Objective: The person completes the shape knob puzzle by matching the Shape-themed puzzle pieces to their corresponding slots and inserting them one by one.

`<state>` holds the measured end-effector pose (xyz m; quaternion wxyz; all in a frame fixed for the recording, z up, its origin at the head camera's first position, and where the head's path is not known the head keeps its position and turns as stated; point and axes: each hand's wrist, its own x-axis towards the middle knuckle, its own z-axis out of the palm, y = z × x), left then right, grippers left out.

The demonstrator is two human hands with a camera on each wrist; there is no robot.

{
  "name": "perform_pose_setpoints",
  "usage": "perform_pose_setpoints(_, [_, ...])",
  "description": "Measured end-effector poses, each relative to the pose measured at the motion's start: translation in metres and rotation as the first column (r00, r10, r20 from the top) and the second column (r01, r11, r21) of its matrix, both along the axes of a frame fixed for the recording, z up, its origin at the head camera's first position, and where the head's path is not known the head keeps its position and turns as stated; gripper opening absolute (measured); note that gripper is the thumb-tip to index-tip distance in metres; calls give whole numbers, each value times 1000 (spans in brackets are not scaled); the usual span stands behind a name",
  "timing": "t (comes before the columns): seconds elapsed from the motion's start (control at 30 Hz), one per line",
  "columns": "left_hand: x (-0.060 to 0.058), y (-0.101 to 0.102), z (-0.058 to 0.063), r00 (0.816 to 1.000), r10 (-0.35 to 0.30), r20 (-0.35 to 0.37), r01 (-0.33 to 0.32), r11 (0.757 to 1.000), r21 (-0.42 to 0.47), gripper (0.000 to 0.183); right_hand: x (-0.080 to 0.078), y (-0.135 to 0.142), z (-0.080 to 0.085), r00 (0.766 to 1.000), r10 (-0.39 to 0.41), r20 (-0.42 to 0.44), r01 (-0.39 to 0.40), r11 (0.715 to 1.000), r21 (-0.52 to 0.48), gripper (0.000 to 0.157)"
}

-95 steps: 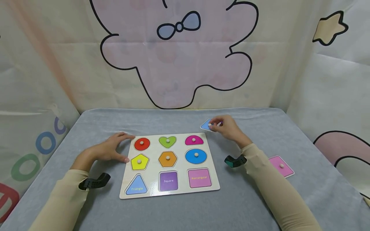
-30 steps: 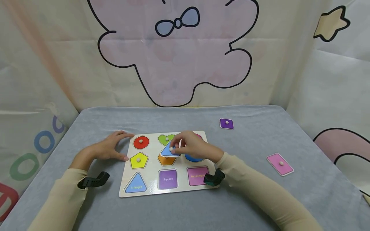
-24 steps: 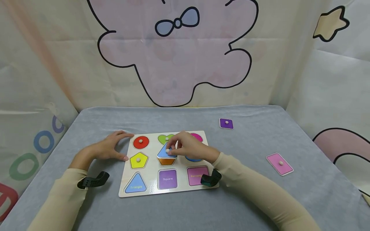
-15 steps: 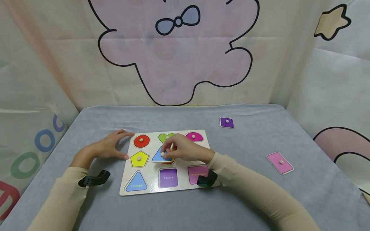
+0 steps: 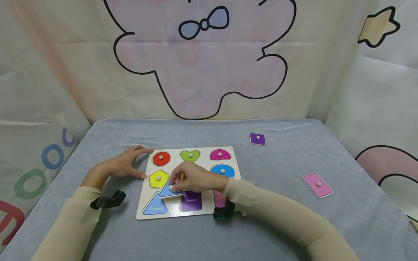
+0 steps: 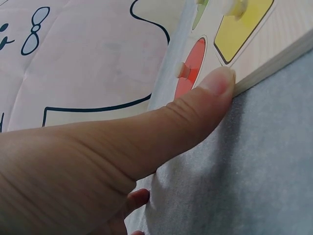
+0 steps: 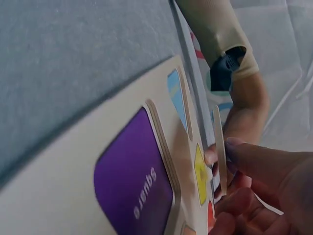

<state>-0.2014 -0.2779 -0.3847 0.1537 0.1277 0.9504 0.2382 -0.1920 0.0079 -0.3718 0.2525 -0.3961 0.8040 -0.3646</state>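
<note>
My right hand pinches the knob of a blue triangle puzzle piece, held above the white puzzle board. The piece hangs just up and right of the blue recess marked Triangle. In the right wrist view the triangle piece shows edge-on, clear of the board. At the board's left edge rests my left hand, its fingers spread; the left wrist view has the thumb touching the board's edge near the yellow pentagon. The right forearm partly hides the pink recess.
A purple square piece lies behind and right of the board, and a pink rectangle piece farther right. Seated in the board are several knobbed shapes, among them a red circle. The purple Square recess lies bare.
From the far side of the table, my right hand has carried the blue triangle over the board, then left and nearer, towards the Triangle recess. My left hand has stayed at the board's edge.
</note>
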Motion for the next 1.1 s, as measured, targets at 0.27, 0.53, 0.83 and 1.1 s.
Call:
perform_pose_setpoints(0.27, [2, -1, 0, 1000, -8, -2, 8, 1000, 6, 96, 10, -18, -4, 999, 40, 6, -40, 999, 14, 12])
perform_pose_setpoints(0.53, [2, -1, 0, 1000, -15, -6, 15, 1000, 7, 95, 21, -32, -4, 1000, 28, 13, -29, 997, 74, 11])
perform_pose_setpoints(0.83, [1, -2, 0, 999, -38, -19, 38, 999, 5, 94, 28, -36, -13, 997, 77, -22, -75, 995, 70, 9])
perform_pose_setpoints(1.1, [0, -3, 1, 998, -54, -31, 55, 998, 21, 94, 29, -39, -13, 995, 88, -55, -83, 992, 91, 8])
